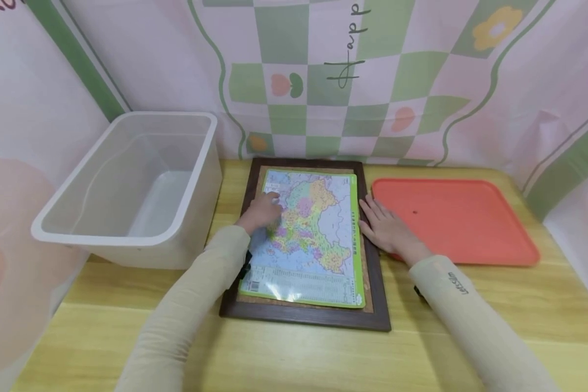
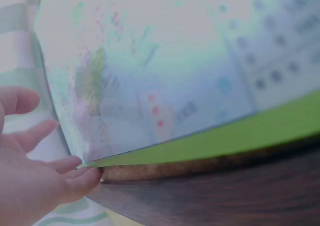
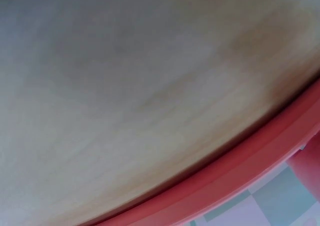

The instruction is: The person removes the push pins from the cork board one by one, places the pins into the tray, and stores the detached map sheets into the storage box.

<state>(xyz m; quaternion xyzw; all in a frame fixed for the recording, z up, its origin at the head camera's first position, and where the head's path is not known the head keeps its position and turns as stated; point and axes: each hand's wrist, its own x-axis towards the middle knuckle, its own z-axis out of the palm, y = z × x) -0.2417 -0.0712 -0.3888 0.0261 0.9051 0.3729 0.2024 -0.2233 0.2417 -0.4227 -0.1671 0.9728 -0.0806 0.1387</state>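
A map sheet (image 1: 313,228) with a green border lies over a cork board with a dark wooden frame (image 1: 304,317). My left hand (image 1: 263,211) is over the sheet's left part, its fingers loosely bent. In the left wrist view the fingers of the left hand (image 2: 47,161) are spread, with the lower fingertips at the sheet's edge. My right hand (image 1: 384,224) rests on the frame's right side with fingers extended, and the fingertips reach the green border. The right wrist view shows no hand, just the table surface and the red lid's rim (image 3: 225,173).
A translucent white plastic bin (image 1: 127,239) stands at the left on the wooden table (image 1: 294,356). To the right lies a flat red lid (image 1: 463,223), close beside the right hand. A patterned curtain (image 1: 333,103) hangs behind the table.
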